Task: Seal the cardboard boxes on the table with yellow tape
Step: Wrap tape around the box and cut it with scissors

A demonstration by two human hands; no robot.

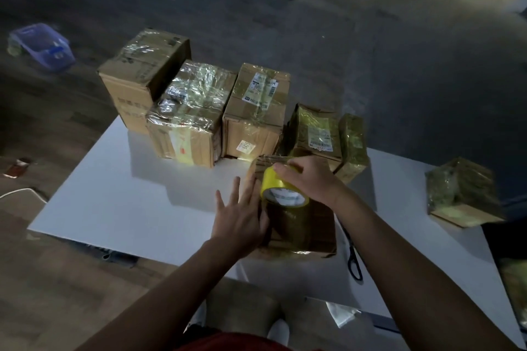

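A small cardboard box (302, 234) lies at the near middle of the white table (119, 202), with a band of tape running over its top. My right hand (308, 177) grips a roll of yellow tape (282, 188) from above, over the far part of that box. My left hand (242, 211) presses flat against the box's left side, fingers straight and spread. Several taped cardboard boxes (194, 114) stand in a row behind it.
Black scissors (353, 256) lie on the table right of the box. Another taped box (462, 194) sits at the table's right edge. A blue plastic bin (42, 45) is on the floor at the far left. A white cable (20, 194) lies on the floor at left.
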